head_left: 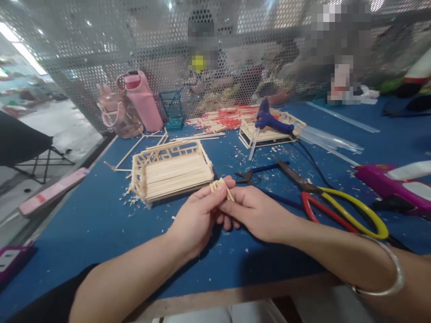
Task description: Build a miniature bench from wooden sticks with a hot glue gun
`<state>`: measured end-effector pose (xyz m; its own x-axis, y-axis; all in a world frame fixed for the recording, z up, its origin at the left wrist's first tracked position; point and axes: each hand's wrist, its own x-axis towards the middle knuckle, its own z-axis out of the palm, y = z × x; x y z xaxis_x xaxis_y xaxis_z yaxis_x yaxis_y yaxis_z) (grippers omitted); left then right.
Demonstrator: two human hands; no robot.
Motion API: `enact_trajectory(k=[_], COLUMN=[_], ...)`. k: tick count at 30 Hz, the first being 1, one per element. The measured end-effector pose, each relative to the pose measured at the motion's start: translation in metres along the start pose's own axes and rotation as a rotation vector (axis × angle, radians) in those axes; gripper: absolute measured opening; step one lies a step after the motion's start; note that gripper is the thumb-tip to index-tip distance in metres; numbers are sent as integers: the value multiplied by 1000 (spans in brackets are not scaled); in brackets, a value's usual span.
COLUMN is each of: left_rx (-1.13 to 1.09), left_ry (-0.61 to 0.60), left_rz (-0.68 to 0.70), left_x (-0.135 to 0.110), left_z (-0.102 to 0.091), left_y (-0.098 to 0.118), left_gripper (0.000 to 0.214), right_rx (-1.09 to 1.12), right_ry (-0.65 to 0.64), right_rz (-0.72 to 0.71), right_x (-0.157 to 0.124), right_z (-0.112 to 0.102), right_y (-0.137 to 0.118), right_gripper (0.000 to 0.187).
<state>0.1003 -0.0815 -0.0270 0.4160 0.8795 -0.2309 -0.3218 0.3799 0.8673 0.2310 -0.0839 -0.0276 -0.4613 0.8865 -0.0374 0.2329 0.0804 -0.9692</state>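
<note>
My left hand [198, 215] and my right hand [256, 211] meet over the blue table [101, 215]. Both pinch a small bundle of short wooden sticks [220, 186] between thumbs and fingers. Just behind the hands stands a little bench built of wooden sticks [170, 172]. A silver bangle [387, 269] rings my right wrist.
Big scissors with red and yellow handles [336, 204] lie to the right, with small dark pliers [256, 172] behind my hands. A blue glue gun [269, 119] rests on a second stick frame [269, 130]. Loose sticks, clear glue rods, a pink bottle [143, 101] and a perforated metal screen stand behind.
</note>
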Motion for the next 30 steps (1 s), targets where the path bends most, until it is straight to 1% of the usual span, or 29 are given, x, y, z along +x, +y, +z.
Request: enact_trajectory(k=[4, 6, 8, 9, 11, 13, 15, 17, 20, 22, 26, 30], left_rx=[63, 111, 185, 229, 290, 293, 321, 412, 503, 502, 483, 486], left_ry=[-48, -85, -104, -98, -45, 31, 89, 94, 61, 47, 34, 28], left_rz=[-17, 10, 36, 42, 47, 59, 98, 142, 157, 150, 173, 162], left_x=[-2, -4, -6, -6, -7, -6, -5, -5, -6, -8, -8, -8], left_z=[-3, -5, -8, -11, -16, -21, -24, -25, -23, -21, -19, -19], left_y=[3, 6, 11, 13, 18, 22, 25, 26, 27, 27, 27, 27], left_gripper=[29, 24, 20, 19, 19, 25, 39, 50, 57, 55, 39, 32], right_rx=[99, 134, 116, 93, 54, 56, 96, 139, 150, 129, 91, 71], right_ry=[-85, -111, -112, -113, -105, -102, -117, -155, -196, -209, -229, -273], right_rz=[28, 26, 44, 63, 103, 132, 153, 172, 185, 187, 199, 218], right_x=[-1, -2, -4, -5, -5, -4, -2, -2, -2, -3, -4, -4], right_z=[-1, -2, -5, -7, -10, -14, -17, -18, -18, -16, -15, -16], right_y=[2, 1, 0, -1, -3, -5, -5, -6, -6, -6, -7, -8], right_gripper=[32, 31, 27, 25, 23, 22, 21, 20, 21, 21, 19, 18])
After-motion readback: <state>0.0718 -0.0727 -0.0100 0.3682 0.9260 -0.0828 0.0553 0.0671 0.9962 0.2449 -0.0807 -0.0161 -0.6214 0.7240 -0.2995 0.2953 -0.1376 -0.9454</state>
